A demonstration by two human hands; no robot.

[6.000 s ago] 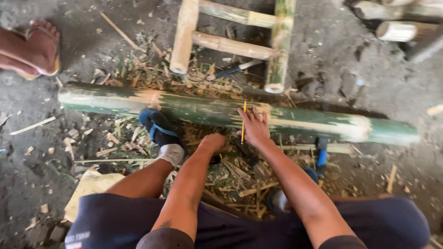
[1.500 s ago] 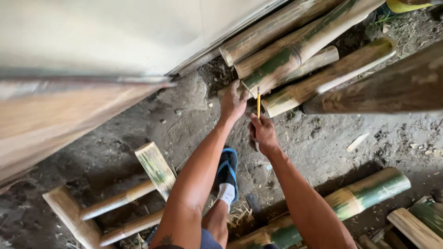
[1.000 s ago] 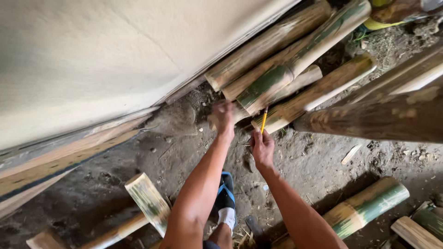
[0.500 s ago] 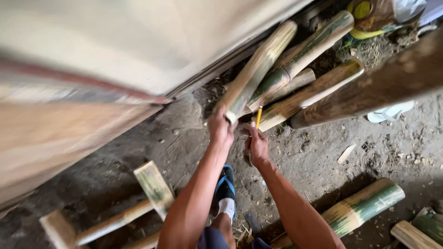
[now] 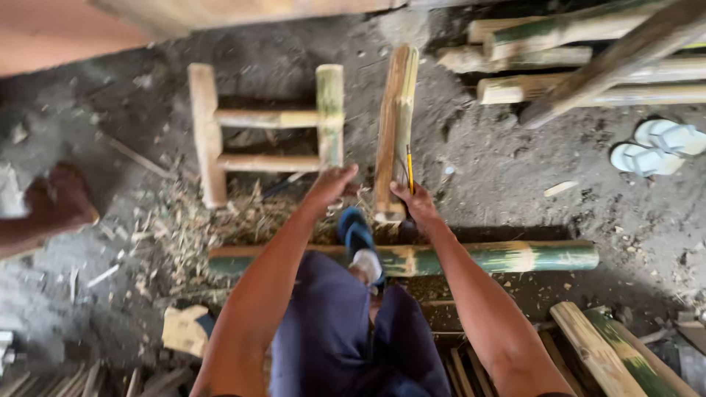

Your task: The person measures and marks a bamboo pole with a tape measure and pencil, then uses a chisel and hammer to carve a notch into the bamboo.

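My right hand [image 5: 416, 204] grips the near end of a short split bamboo piece [image 5: 394, 125] that points away from me over the dirt floor. A yellow pencil [image 5: 409, 166] sticks up between that hand's fingers. My left hand [image 5: 332, 184] hovers just left of the piece, by the near end of the right post of a small bamboo ladder-like frame [image 5: 269, 117]. Its fingers are curled and blurred, so I cannot tell if it grips anything. A long green bamboo pole [image 5: 507, 257] lies crosswise under my arms. My foot in a blue sandal [image 5: 354, 234] rests against it.
Bamboo poles [image 5: 588, 51] are stacked at the upper right, with a pair of pale sandals [image 5: 660, 147] beside them. Another person's foot [image 5: 65, 204] stands at the left. Shavings [image 5: 176, 228] litter the floor. More bamboo pieces [image 5: 603, 345] lie at the bottom right.
I have turned away from the wall and the pole stack. The short bamboo piece has come off the stack with my hands and now lies over the floor beside the frame.
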